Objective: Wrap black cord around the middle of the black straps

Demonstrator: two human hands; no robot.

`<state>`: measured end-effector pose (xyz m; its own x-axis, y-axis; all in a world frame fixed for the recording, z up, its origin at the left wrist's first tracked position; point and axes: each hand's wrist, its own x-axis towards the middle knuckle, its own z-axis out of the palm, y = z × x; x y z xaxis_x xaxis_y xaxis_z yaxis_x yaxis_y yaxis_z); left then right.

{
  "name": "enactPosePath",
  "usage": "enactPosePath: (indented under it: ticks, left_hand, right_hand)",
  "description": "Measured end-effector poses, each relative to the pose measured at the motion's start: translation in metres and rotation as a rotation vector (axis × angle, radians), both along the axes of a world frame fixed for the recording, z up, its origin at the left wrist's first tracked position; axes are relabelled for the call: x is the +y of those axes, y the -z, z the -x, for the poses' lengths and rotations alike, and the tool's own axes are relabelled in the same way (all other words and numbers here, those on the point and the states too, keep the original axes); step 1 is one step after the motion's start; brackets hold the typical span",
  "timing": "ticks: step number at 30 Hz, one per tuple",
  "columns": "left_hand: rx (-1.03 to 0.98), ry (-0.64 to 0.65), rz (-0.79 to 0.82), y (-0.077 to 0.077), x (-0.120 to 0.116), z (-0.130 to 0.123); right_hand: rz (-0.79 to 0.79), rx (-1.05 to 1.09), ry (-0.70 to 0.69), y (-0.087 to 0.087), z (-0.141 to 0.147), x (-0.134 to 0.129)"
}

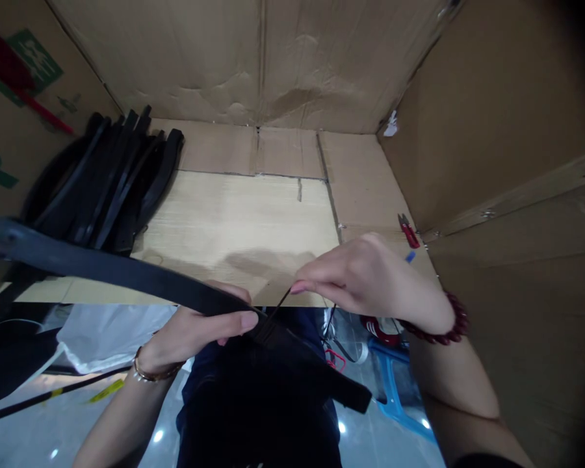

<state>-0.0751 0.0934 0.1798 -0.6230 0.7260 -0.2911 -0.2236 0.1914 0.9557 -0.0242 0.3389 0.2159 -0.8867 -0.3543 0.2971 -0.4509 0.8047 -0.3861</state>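
A long, curved black strip (141,278) runs from the left edge down across the person's lap. My left hand (219,322) is wrapped round its middle, thumb on top. Just right of that thumb, thin dark cord is wound round the strip. My right hand (351,276) pinches the thin dark cord (281,303) between thumb and fingertips, drawn up from the strip. A loose length of cord hangs below my right hand. More curved black strips (112,182) lie piled at the left of the table.
Cardboard walls enclose the cardboard-covered table (244,214). Small red-handled snips (409,231) lie at its right, beside a small blue piece (410,257). Below the front edge are a white bag (112,338) and a blue plastic stool (392,383). Something red hangs at upper left.
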Motion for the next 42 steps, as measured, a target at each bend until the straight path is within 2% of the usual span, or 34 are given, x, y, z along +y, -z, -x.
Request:
enactPosePath:
  ticks: [3,7,10,12,15,17,20,22,26,30,32,37,42]
  left_hand:
    - [-0.066,-0.038,-0.040,0.007,-0.001,-0.003]
    - [-0.193,-0.138,-0.113,0.011,0.006,-0.009]
    - [-0.295,-0.266,-0.206,0.012,0.017,-0.011]
    - [-0.346,-0.353,-0.259,0.012,0.025,-0.010]
    - [-0.356,-0.499,-0.271,0.013,0.035,-0.008]
    - [-0.320,-0.597,-0.238,0.014,0.040,-0.007]
    - [-0.207,-0.690,-0.177,0.018,0.044,-0.006]
    - [-0.098,-0.715,-0.168,0.021,0.045,-0.006]
    - [0.166,-0.669,-0.111,0.024,0.041,-0.004]
    - [0.445,-0.527,0.033,0.023,0.033,-0.003]
    - [0.522,-0.440,0.071,0.023,0.029,-0.003]
    - [0.420,-0.233,0.092,0.018,0.018,-0.006]
    - [0.324,-0.094,0.071,-0.002,0.012,-0.006]
  right_hand:
    - [0.080,-0.039,-0.165,0.020,0.004,0.002]
    - [0.251,-0.014,-0.100,0.051,0.008,-0.008]
    - [0.447,-0.037,-0.050,0.074,0.007,-0.027]
    - [0.521,-0.046,0.028,0.087,0.002,-0.044]
    - [0.437,0.086,0.220,0.099,-0.007,-0.073]
    - [0.265,0.196,0.341,0.101,-0.014,-0.089]
    - [-0.056,0.305,0.439,0.094,-0.024,-0.107]
    - [-0.186,0.328,0.421,0.084,-0.029,-0.112]
    - [-0.263,0.321,0.351,0.062,-0.036,-0.111]
    - [-0.299,0.330,0.312,0.044,-0.040,-0.097]
    - [-0.339,0.317,0.261,0.035,-0.041,-0.086]
    - [-0.419,0.276,0.143,0.011,-0.040,-0.056]
    - [-0.393,0.176,0.000,-0.006,-0.031,-0.034]
